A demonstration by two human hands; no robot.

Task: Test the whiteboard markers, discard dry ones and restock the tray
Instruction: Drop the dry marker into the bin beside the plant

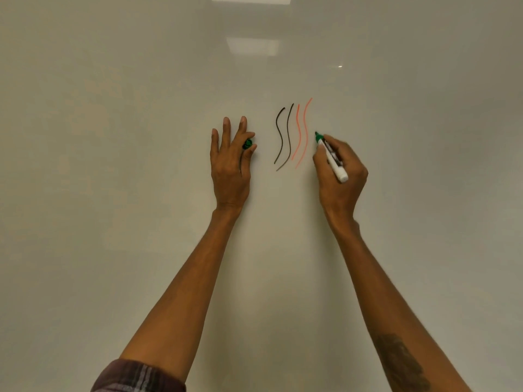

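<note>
Only partly visible, one green cap [248,144] sits pinched between the left hand's [229,165] thumb and forefinger, mid-frame. The right hand [343,179] grips one green marker [331,158], its tip by the whiteboard [113,137], just right of four strokes: two black strokes [288,125], two red strokes [304,118].

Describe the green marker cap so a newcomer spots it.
On the whiteboard, find the four wavy lines. Left of them is the left hand; the cap is the small round dark-green piece pinched by its thumb, unlike the long white marker in the right hand.
</note>
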